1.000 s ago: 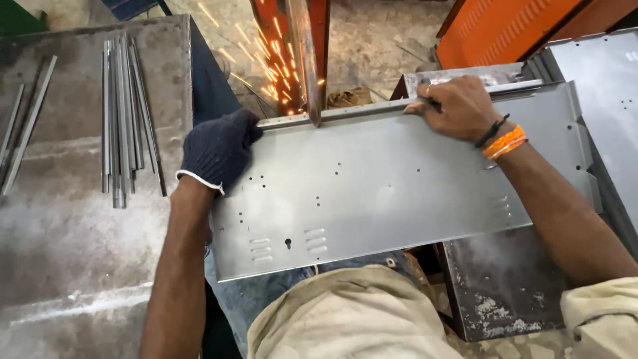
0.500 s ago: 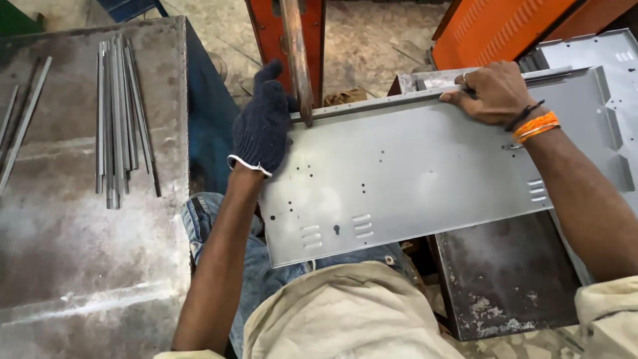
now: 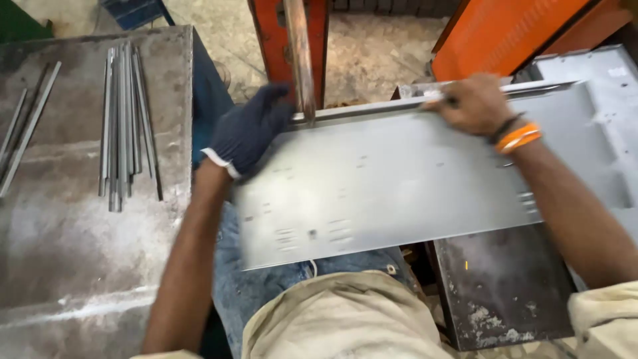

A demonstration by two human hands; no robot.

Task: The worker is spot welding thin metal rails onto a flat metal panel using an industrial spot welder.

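Here, flat grey perforated sheet-metal panel

left hand: gloved, gripping, seemingly (blurred) | right hand: bare, fingers curled | arms extended

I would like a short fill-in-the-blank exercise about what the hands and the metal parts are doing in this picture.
1. The left hand wears a dark ____.
2. Both hands hold the far edge of a grey metal ____.
3. The right hand has an ____ band at its wrist.
4. A bundle of thin metal rods lies on the table to the person's ____.

Missing words: glove; sheet; orange; left
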